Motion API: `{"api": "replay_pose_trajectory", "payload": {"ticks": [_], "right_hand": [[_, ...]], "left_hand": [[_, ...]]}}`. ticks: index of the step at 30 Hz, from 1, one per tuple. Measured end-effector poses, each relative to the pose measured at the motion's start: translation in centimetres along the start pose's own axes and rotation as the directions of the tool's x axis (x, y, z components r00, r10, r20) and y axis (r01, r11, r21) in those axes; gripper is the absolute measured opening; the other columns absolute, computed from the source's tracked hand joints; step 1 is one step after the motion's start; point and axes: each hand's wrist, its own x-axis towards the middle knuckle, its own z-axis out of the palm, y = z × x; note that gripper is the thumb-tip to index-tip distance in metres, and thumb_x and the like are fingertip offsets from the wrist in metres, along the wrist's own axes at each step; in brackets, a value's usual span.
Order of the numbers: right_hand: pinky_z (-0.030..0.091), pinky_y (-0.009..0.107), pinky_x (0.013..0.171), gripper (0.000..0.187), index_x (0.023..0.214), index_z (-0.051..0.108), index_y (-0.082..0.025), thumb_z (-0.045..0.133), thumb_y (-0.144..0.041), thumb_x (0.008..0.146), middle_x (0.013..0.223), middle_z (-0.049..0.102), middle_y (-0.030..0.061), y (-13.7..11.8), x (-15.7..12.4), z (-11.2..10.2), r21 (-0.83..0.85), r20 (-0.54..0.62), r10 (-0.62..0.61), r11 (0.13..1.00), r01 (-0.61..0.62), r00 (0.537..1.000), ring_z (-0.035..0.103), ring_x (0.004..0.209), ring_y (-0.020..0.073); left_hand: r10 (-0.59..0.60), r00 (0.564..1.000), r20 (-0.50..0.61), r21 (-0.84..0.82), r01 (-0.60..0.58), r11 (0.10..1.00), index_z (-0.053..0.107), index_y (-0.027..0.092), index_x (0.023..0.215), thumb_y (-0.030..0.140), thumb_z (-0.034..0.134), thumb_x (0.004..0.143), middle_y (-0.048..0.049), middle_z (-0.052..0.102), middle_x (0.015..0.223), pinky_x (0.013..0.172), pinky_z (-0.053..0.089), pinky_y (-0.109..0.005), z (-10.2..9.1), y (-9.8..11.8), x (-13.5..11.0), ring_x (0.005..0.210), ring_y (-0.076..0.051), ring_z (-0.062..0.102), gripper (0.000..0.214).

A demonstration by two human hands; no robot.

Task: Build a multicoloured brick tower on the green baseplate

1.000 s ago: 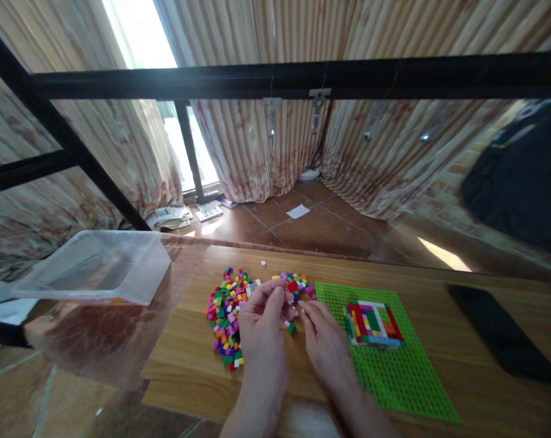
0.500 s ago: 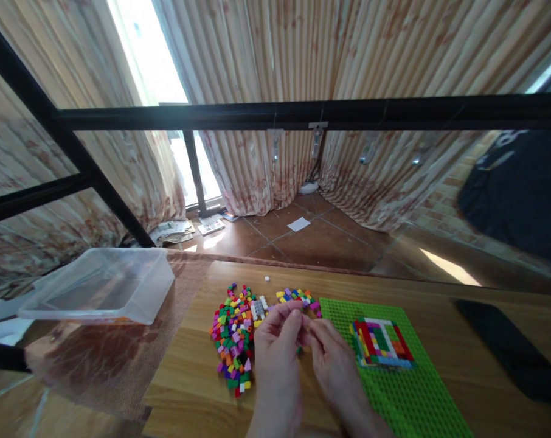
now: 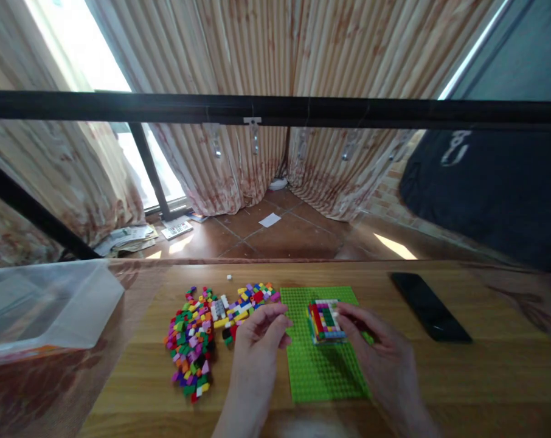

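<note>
clear bin (image 3: 90, 307) at left, right hand (image 3: 385, 353) at brick build (image 3: 322, 322)

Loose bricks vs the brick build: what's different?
The loose bricks lie scattered on the wooden table; the brick build sits on the green baseplate. The loose bricks spread irregularly, while the brick build is compact and roughly rectangular. Both are multicoloured.

Looks like hard, smooth plastic in the loose toy bricks (image 3: 191, 340) and the brick-built block (image 3: 326, 322), studded plastic across the baseplate (image 3: 309, 377). Shows wood grain with a soft sheen on the tabletop (image 3: 138, 371). Gleams glossy on the smartphone (image 3: 430, 307). Resembles translucent plastic in the storage bin (image 3: 86, 304), pleated cloth in the curtains (image 3: 243, 55).
</note>
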Motion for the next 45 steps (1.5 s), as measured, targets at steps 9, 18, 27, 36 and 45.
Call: {"api": "replay_pose_trajectory", "payload": {"ticks": [9,18,27,36,45], "right_hand": [[0.058,0.031,0.075,0.020,0.091,0.076,-0.022,0.072,-0.037,0.078,0.090,0.076,0.0055,2.1,2.0,-4.9,0.020,0.069,0.111,0.993,-0.113,0.991,0.070,0.081,0.0196],[0.056,0.034,0.080,0.017,0.095,0.075,-0.024,0.066,-0.034,0.084,0.097,0.075,0.0053,2.5,1.3,-3.5,0.021,0.263,-0.009,1.000,0.003,0.965,0.069,0.091,0.0206],[0.054,0.033,0.077,0.011,0.091,0.074,-0.027,0.065,-0.030,0.085,0.088,0.073,0.0033,2.5,1.6,-3.2,0.008,0.318,-0.072,0.997,0.073,0.945,0.067,0.084,0.0184],[0.053,0.033,0.076,0.016,0.099,0.075,-0.030,0.064,-0.029,0.087,0.089,0.072,0.0029,2.9,1.4,-3.3,-0.006,0.335,-0.116,0.992,0.125,0.935,0.066,0.085,0.0180],[0.057,0.035,0.075,0.021,0.096,0.075,-0.024,0.072,-0.035,0.078,0.090,0.074,0.0054,3.2,1.1,-2.9,0.059,0.202,0.100,0.992,-0.114,0.974,0.069,0.082,0.0200]], "left_hand": [[-0.002,0.983,0.184,0.251,-0.045,0.967,0.071,0.016,0.084,0.031,0.068,0.072,-0.0014,0.065,0.070,0.055,0.043,-0.022,2.4,-3.2,0.1,0.060,-0.012,0.054,0.020],[0.035,0.971,0.238,0.409,-0.132,0.903,0.069,0.018,0.084,0.031,0.060,0.080,-0.0030,0.066,0.072,0.055,0.040,-0.023,3.2,-4.2,0.0,0.059,-0.014,0.054,0.016],[0.065,0.961,0.267,0.443,-0.182,0.878,0.069,0.018,0.086,0.026,0.059,0.083,-0.0039,0.069,0.075,0.057,0.041,-0.022,3.4,-3.9,-0.2,0.063,-0.015,0.058,0.014],[0.092,0.961,0.259,0.450,-0.205,0.869,0.069,0.019,0.087,0.027,0.057,0.084,-0.0024,0.068,0.074,0.057,0.042,-0.023,2.8,-3.9,-0.2,0.063,-0.015,0.060,0.015],[0.079,0.969,0.235,0.421,-0.174,0.890,0.072,0.019,0.089,0.027,0.060,0.082,-0.0034,0.068,0.073,0.055,0.040,-0.023,3.0,-3.5,-0.2,0.063,-0.015,0.059,0.017]]}}
